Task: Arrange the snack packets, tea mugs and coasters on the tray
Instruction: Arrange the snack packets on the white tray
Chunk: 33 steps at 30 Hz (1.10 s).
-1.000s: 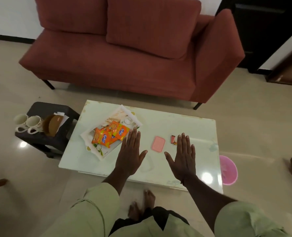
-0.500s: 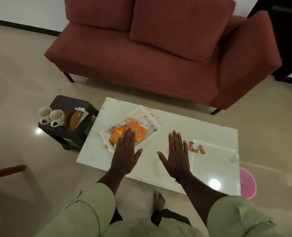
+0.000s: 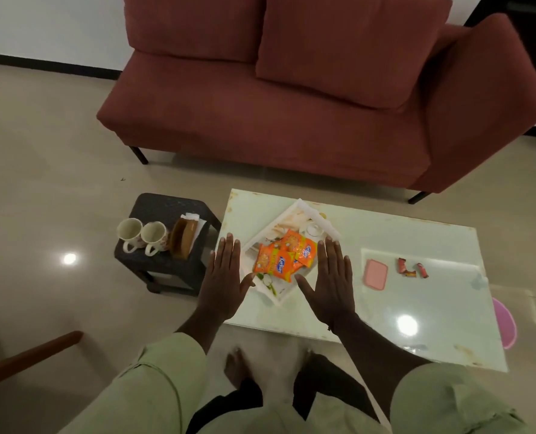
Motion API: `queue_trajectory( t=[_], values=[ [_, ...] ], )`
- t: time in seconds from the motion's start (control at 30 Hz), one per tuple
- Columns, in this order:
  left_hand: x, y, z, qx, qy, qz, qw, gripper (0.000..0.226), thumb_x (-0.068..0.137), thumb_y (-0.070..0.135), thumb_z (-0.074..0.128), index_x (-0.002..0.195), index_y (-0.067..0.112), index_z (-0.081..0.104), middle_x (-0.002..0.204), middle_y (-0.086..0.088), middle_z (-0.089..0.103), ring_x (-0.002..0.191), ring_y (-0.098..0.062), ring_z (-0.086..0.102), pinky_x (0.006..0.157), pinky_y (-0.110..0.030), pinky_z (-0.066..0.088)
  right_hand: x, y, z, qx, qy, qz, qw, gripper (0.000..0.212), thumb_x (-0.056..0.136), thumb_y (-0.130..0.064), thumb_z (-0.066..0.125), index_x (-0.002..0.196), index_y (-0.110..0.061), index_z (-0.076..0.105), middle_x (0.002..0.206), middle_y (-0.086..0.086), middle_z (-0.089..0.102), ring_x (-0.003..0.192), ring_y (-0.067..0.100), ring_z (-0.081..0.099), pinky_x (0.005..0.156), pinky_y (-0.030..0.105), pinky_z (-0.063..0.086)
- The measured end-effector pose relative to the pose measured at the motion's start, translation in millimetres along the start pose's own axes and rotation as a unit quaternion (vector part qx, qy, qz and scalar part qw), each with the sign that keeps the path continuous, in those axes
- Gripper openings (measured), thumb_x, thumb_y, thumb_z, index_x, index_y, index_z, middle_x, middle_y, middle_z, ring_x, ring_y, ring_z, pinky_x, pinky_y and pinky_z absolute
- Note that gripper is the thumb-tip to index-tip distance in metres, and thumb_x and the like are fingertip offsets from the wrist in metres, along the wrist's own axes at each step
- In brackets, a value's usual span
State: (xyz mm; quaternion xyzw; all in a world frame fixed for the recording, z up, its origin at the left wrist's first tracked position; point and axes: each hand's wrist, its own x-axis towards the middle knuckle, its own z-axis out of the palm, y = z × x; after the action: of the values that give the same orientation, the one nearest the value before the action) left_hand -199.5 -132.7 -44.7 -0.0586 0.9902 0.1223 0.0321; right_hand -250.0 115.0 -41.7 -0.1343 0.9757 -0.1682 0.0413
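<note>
A white floral tray [image 3: 304, 213] lies at an angle on the left part of the pale glass table [image 3: 417, 308]. Orange snack packets [image 3: 283, 256] are heaped in it. My left hand [image 3: 224, 278] hovers flat and open at the tray's left side, my right hand [image 3: 332, 281] flat and open at its right side; neither holds anything. Two white tea mugs [image 3: 141, 234] and brown coasters in a holder [image 3: 183, 236] stand on a small dark stool [image 3: 166, 267] left of the table.
A pink flat item [image 3: 375, 274] and small red sweets [image 3: 412, 268] lie on the table's right half. A red sofa [image 3: 291, 120] stands behind the table. A pink bin [image 3: 506, 324] sits by the table's right end, a wooden chair arm [image 3: 25, 355] at lower left.
My view has shifted left and both hands have moved left with it, from over the table's middle to either side of the tray. Nothing was picked up.
</note>
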Motion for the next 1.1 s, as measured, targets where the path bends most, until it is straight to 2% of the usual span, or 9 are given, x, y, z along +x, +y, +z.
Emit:
queue_trajectory(
  t=[0.37, 0.47, 0.53, 0.67, 0.77, 0.87, 0.97, 1.03, 1.1],
  values=[
    [8.8, -40.5, -3.9, -0.04, -0.043, -0.034, 0.998, 0.079, 0.094, 0.058, 0.036, 0.154, 0.012, 0.011, 0.163, -0.008, 0.007, 0.151, -0.025, 0.007, 0.121, -0.042, 0.014, 27.5, -46.1, 28.1, 0.033, -0.02, 0.02, 0.999, 0.083, 0.092, -0.064, 0.044, 0.156, -0.019, 0.015, 0.164, 0.004, 0.02, 0.153, 0.025, 0.013, 0.122, 0.051, 0.017],
    [23.7, -38.8, 11.8, -0.092, -0.082, -0.042, 0.992, 0.07, 0.095, 0.051, 0.045, 0.151, 0.016, 0.024, 0.159, -0.005, 0.026, 0.146, -0.022, 0.027, 0.117, -0.041, 0.028, 41.1, -44.6, 39.8, 0.066, -0.027, 0.056, 0.996, 0.075, 0.093, -0.056, 0.05, 0.153, -0.018, 0.025, 0.158, 0.006, 0.033, 0.147, 0.027, 0.03, 0.118, 0.049, 0.027],
    [33.6, -37.4, 26.5, -0.136, -0.109, -0.054, 0.983, 0.059, 0.095, 0.046, 0.048, 0.147, 0.019, 0.035, 0.149, -0.002, 0.045, 0.136, -0.016, 0.044, 0.111, -0.034, 0.036, 50.8, -39.9, 53.8, 0.1, -0.053, 0.125, 0.986, 0.07, 0.094, -0.052, 0.051, 0.152, -0.02, 0.028, 0.153, 0.004, 0.041, 0.14, 0.026, 0.039, 0.114, 0.046, 0.032],
    [65.4, -31.0, 73.4, -0.187, -0.147, -0.036, 0.971, 0.045, 0.096, 0.044, 0.046, 0.135, 0.022, 0.051, 0.135, 0.004, 0.058, 0.121, -0.014, 0.055, 0.099, -0.029, 0.042, 73.6, -14.0, 102.5, 0.228, -0.089, 0.308, 0.919, 0.057, 0.093, -0.057, 0.048, 0.142, -0.028, 0.041, 0.14, -0.003, 0.055, 0.127, 0.022, 0.052, 0.106, 0.047, 0.039],
    [109.3, -21.3, 110.5, -0.249, -0.171, -0.068, 0.951, 0.04, 0.096, 0.043, 0.046, 0.13, 0.025, 0.056, 0.127, 0.005, 0.06, 0.105, -0.013, 0.063, 0.088, -0.029, 0.053, 94.5, 8.2, 140.5, 0.352, -0.058, 0.428, 0.83, 0.019, 0.096, -0.043, 0.054, 0.103, -0.026, 0.061, 0.11, -0.001, 0.067, 0.1, 0.021, 0.061, 0.087, 0.037, 0.046],
    [161.0, -7.1, 154.8, -0.27, -0.142, -0.068, 0.95, 0.036, 0.096, 0.038, 0.05, 0.129, 0.025, 0.058, 0.121, 0.003, 0.064, 0.11, -0.015, 0.06, 0.09, -0.031, 0.052, 118.4, 35.4, 183.5, 0.418, -0.028, 0.501, 0.758, 0.023, 0.098, -0.031, 0.055, 0.083, -0.02, 0.068, 0.094, 0.003, 0.071, 0.092, 0.025, 0.064, 0.079, 0.035, 0.047],
    [210.8, 10.6, 200.8, -0.249, -0.119, -0.046, 0.96, 0.039, 0.095, 0.041, 0.048, 0.127, 0.022, 0.06, 0.119, 0.0, 0.068, 0.112, -0.019, 0.06, 0.095, -0.034, 0.048, 136.4, 65.1, 225.4, 0.38, 0.002, 0.549, 0.744, 0.031, 0.094, -0.039, 0.057, 0.105, -0.012, 0.068, 0.106, 0.009, 0.071, 0.098, 0.03, 0.064, 0.08, 0.036, 0.048],
    [237.9, 23.1, 221.4, -0.231, -0.126, -0.057, 0.963, 0.044, 0.096, 0.045, 0.045, 0.129, 0.02, 0.058, 0.121, -0.004, 0.068, 0.112, -0.023, 0.061, 0.094, -0.037, 0.048, 144.7, 75.3, 235.2, 0.372, 0.021, 0.571, 0.731, 0.048, 0.092, -0.039, 0.061, 0.13, -0.012, 0.056, 0.124, 0.009, 0.064, 0.113, 0.032, 0.061, 0.095, 0.041, 0.049],
    [258.0, 38.1, 237.9, -0.194, -0.136, -0.069, 0.969, 0.047, 0.096, 0.049, 0.041, 0.13, 0.019, 0.055, 0.122, -0.006, 0.067, 0.111, -0.025, 0.061, 0.093, -0.039, 0.048, 149.6, 83.3, 243.4, 0.377, 0.021, 0.568, 0.732, 0.058, 0.09, -0.04, 0.063, 0.141, -0.018, 0.046, 0.129, 0.009, 0.061, 0.118, 0.032, 0.059, 0.102, 0.047, 0.047]
  ],
)
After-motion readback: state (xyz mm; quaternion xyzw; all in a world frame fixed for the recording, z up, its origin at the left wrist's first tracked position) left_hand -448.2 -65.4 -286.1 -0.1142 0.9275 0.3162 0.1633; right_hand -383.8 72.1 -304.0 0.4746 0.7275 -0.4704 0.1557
